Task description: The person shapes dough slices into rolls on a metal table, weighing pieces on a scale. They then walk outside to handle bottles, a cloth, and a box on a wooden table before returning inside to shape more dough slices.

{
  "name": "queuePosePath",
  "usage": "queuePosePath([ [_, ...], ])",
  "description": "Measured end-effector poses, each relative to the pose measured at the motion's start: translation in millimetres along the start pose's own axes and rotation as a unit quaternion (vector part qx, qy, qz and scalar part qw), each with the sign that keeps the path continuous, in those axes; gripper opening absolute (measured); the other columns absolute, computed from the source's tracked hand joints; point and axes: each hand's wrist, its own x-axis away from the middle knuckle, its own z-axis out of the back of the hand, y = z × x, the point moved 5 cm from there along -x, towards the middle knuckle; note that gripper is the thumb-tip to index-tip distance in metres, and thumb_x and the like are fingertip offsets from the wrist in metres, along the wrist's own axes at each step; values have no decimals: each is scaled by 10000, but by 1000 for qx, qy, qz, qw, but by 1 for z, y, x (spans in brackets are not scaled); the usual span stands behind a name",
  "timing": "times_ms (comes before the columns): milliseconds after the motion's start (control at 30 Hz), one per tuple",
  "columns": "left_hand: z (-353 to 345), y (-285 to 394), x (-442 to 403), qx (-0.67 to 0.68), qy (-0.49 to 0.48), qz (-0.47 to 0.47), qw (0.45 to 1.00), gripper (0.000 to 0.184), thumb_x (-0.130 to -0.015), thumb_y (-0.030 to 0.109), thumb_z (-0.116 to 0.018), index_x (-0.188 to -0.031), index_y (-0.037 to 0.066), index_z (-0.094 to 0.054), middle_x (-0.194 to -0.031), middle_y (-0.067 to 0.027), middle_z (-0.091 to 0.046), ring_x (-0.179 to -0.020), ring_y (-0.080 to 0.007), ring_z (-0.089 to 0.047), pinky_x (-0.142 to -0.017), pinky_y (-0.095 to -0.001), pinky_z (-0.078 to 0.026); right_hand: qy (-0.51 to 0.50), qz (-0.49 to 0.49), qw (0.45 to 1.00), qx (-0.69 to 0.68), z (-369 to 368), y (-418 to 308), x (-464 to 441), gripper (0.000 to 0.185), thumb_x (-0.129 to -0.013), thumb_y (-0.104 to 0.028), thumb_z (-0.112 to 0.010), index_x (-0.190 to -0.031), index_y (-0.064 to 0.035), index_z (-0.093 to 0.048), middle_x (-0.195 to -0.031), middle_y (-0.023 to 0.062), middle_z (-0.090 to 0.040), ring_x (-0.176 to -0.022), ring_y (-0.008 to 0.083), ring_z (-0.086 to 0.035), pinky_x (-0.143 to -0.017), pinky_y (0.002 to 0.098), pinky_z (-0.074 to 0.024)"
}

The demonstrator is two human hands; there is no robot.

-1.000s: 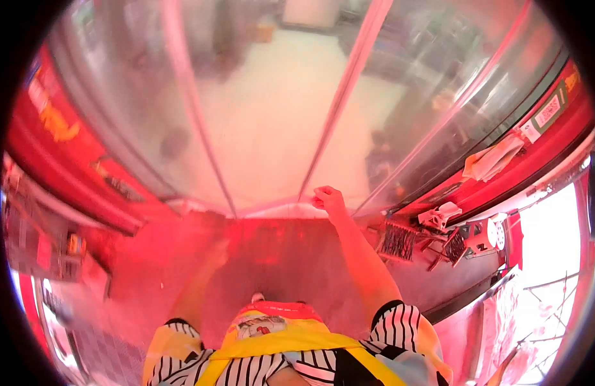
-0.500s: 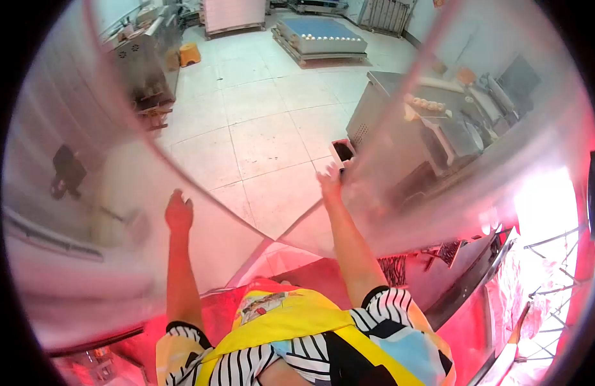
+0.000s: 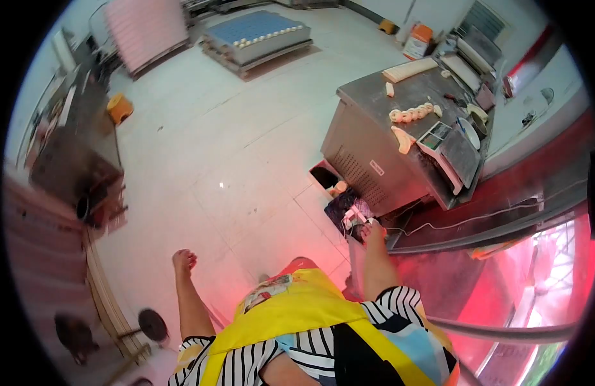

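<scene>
My left hand (image 3: 185, 260) hangs over the tiled floor, fingers loosely bent and slightly apart, with nothing seen in it. On the other side, my right hand (image 3: 374, 231) is stretched out low beside the steel workbench (image 3: 355, 154), its fingers apart. Just beyond its fingertips are a dark bag (image 3: 338, 209) and a pink-and-white object (image 3: 354, 214) with a cord; whether I touch them, I cannot tell. On the bench lie a row of dough rings (image 3: 413, 114), a flat piece of dough (image 3: 403, 139) and a scale (image 3: 449, 151).
A bin (image 3: 324, 177) stands against the bench. Farther back, a low platform holds a blue-topped stack of trays (image 3: 259, 32) edged with white dough pieces. An orange stool (image 3: 120, 108) is by the left counter (image 3: 75, 141). A white cord (image 3: 465, 219) runs along the right.
The translucent curtain strips that hung in front of me are now behind or at my sides. I have moved forward, my view has turned right, and my right hand has lowered.
</scene>
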Motion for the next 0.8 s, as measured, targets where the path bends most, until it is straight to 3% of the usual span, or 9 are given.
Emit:
queuePosePath([
  [133, -185, 151, -60, -272, -175, -130, 937, 299, -817, 148, -549, -1086, 19, -527, -821, -87, -614, -663, -173, -623, -574, -288, -500, -27, 49, 997, -52, -76, -60, -33, 370, -878, -382, -561, -1052, -58, -522, -811, 59, -598, -674, 206, -581, -653, 360, -485],
  [167, -228, 191, -78, -287, -200, -155, 924, 296, -819, 142, -543, -1088, 18, -526, -829, -85, -614, -668, -173, -624, -578, -286, -500, -65, 113, 991, -20, -100, -81, -53, 363, -879, -367, -563, -1087, -72, -519, -868, 48, -622, -754, 184, -594, -691, 348, -488],
  [267, -319, 265, -126, -291, -241, -184, 907, 290, -823, 124, -538, -1093, 18, -526, -834, -78, -610, -676, -168, -624, -567, -284, -490, -64, 158, 985, 26, -186, -149, -73, 347, -878, -355, -567, -1088, -83, -521, -919, 42, -634, -772, 156, -603, -675, 334, -496],
  [400, -351, 298, -203, -264, -256, -78, 927, 266, -812, 44, -505, -1077, 28, -523, -825, -79, -603, -642, -177, -617, -508, -282, -473, -42, 240, 970, 22, -285, -251, -107, 249, -858, -319, -606, -1011, -124, -588, -874, 16, -636, -742, 106, -595, -602, 267, -486],
  [433, -353, 305, -213, -314, -222, -43, 922, 224, -844, 97, -486, -1064, 99, -529, -816, -73, -597, -646, -185, -609, -542, -283, -483, -19, 271, 962, 41, -306, -280, -121, 240, -855, -308, -610, -1008, -123, -602, -865, 12, -636, -731, 108, -594, -586, 263, -481],
  [533, -342, 310, -269, -383, -205, -1, 901, 214, -853, 79, -499, -1062, 46, -526, -813, -99, -614, -645, -209, -629, -510, -307, -489, 48, 338, 925, 169, -341, -365, -189, 261, -850, -279, -616, -1037, -97, -614, -849, 14, -636, -717, 117, -596, -541, 274, -477],
  [600, -355, 325, -301, -409, -190, 32, 892, 162, -853, 96, -506, -1007, 60, -540, -795, -101, -610, -633, -226, -625, -512, -333, -496, 143, 326, 916, 186, -352, -417, -224, 325, -846, -328, -603, -1042, -69, -616, -848, 60, -644, -731, 165, -615, -592, 316, -487],
  [700, -423, 375, -351, -511, -249, -10, 823, 106, -852, 133, -525, -931, 69, -555, -729, -91, -596, -586, -217, -604, -488, -360, -486, 300, 341, 795, 403, -344, -482, -304, 417, -830, -396, -588, -1068, -55, -617, -900, 125, -651, -767, 241, -630, -695, 359, -485],
  [800, -517, 430, -489, -488, -299, -13, 820, 80, -849, 160, -550, -823, 86, -566, -634, -69, -568, -529, -182, -562, -432, -365, -450, 288, 372, 814, 340, -367, -501, -285, 481, -810, -445, -578, -1072, -43, -620, -953, 173, -642, -839, 297, -627, -785, 375, -458],
])
